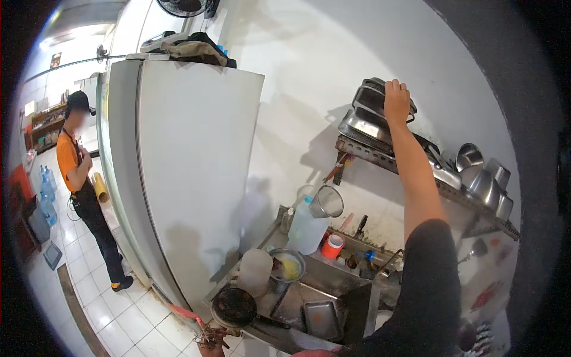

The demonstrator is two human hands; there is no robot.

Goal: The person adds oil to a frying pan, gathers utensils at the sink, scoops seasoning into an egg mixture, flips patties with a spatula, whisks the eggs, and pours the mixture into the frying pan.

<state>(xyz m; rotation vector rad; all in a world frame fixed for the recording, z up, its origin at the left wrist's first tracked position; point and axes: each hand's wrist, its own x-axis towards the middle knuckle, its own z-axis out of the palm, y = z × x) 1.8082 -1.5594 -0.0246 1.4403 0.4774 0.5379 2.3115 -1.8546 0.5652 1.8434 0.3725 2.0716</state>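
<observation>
- Your right grip (397, 102) is up high, fingers curled over the edge of the stacked metal pans (367, 121) and clamped there. Thumb's hidden, btw.
- That stack sits right under your right grip, at the end of the slotted metal shelf (380, 156) on the wall.
- Further along the shelf, below and to the right of that grip, you've got some steel bowls (477, 182).
- Your left grip (214, 347) is way down at the bottom edge, closed around a wiry bundle (207, 337) with something red sticking out near it. Too small to say exactly what it is.
- Just up and right of your left grip there's a black frying pan (233, 306), with a square metal tray (322, 320) further right.
- Between the two grips: a bowl with yellowish stuff (289, 266), a blue-capped jug (307, 231) and a red-and-white jar (333, 244) on the tabletop (302, 287).
- Well left of both grips, past the tall white cabinet (193, 149), stands a person in an orange shirt (67, 156).
</observation>
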